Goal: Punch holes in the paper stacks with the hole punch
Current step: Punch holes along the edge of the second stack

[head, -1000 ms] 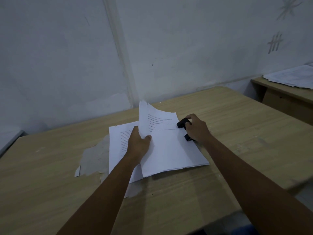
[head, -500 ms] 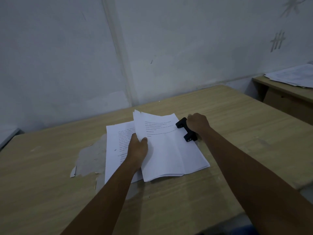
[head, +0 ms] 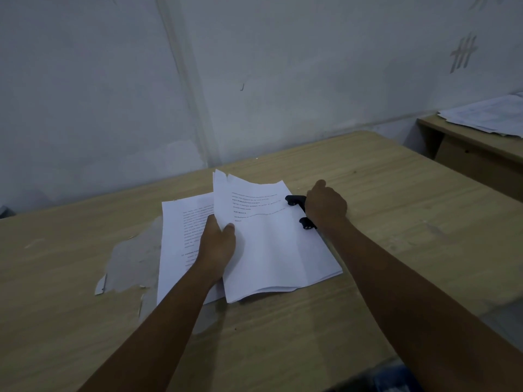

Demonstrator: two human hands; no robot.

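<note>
I have my right hand (head: 325,206) pressed down over the black hole punch (head: 297,212), fingers wrapped on its top, with the right edge of the upper paper stack (head: 271,250) fed into its mouth. My left hand (head: 216,247) pinches that stack's left edge, thumb on top, far corner lifted and curling. A second stack (head: 181,236) lies flat beneath it on the bench (head: 396,222), just to the left. I see no holes in either stack, so I judge the first punch is underway; the lower stack waits.
</note>
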